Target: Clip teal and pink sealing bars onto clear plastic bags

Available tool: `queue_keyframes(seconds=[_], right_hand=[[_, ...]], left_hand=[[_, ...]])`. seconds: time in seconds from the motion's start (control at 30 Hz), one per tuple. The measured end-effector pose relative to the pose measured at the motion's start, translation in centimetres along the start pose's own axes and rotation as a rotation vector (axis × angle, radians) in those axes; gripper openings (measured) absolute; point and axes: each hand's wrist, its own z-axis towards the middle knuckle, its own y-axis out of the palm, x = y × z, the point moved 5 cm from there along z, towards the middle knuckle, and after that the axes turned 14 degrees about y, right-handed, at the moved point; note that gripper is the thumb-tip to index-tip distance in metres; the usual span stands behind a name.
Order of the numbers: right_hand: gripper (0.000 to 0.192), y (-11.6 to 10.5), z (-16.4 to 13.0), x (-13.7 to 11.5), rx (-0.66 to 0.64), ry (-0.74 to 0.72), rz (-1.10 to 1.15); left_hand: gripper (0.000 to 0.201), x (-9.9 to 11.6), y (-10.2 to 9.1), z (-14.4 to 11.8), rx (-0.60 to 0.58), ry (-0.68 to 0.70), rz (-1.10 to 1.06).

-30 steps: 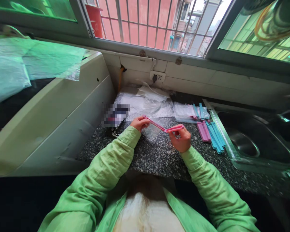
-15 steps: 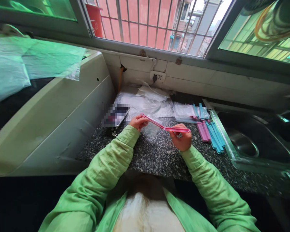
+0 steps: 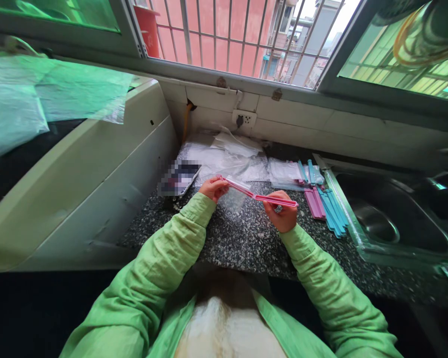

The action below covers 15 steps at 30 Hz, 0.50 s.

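Observation:
A pink bag sealing clip (image 3: 242,188) is spread open at its hinge above the counter. Its left arm ends in the pinch of my left hand (image 3: 213,189), where a clear plastic bag (image 3: 233,201) hangs down from the clip. My right hand (image 3: 282,219) is closed around the other arm, whose tip sticks out to the right. Whether my left fingers also grip the bag's edge I cannot tell. Right of my right hand lie several pink clips (image 3: 314,203) and several blue clips (image 3: 333,211), side by side on the counter.
Clear plastic bags (image 3: 224,154) are spread by the wall, with more packed clips and bags (image 3: 285,170) beside them. A blurred-out phone-like object (image 3: 181,178) lies left. A sink (image 3: 399,214) is at right, a white appliance (image 3: 134,164) at left. The speckled counter (image 3: 246,243) runs between them.
The right arm of the clip has tilted slightly down and shifted a little right with my right hand. My left hand has stayed almost still.

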Motion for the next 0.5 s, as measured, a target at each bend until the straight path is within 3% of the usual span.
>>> queue_keyframes(seconds=[0.5], right_hand=[[0.006,0.04,-0.01,0.16,-0.003,0.045,0.015]], left_hand=[[0.021,0.21,0.18,-0.16,0.002,0.000,0.001]])
